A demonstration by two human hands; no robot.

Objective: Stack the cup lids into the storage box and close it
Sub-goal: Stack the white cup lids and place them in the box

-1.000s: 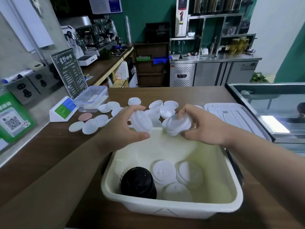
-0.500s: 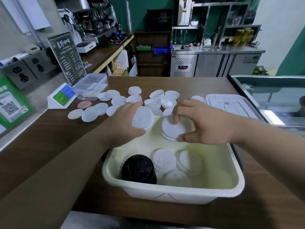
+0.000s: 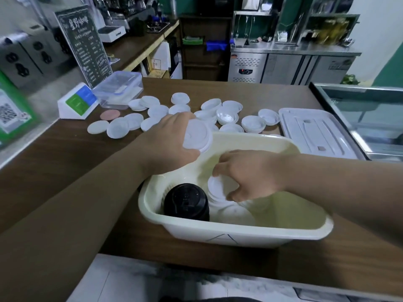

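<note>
A white lid (image 3: pixel 219 188), carried down by the right hand (image 3: pixel 248 174) since a moment ago, is now pinched onto the stack inside the storage box (image 3: pixel 239 233), while another lid (image 3: pixel 197 138) is clasped in the left hand (image 3: pixel 170 140) above the rim, many being left on the counter (image 3: pixel 65 149).

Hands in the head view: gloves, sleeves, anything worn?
Nothing worn that shows. The left hand and right hand are bare, with no gloves, and no rings or watch in view. Both forearms are bare all the way to the frame edge, so no sleeve or cuff appears. No markings or straps. The fingers are partly blurred, so nails can't be made out.
</note>
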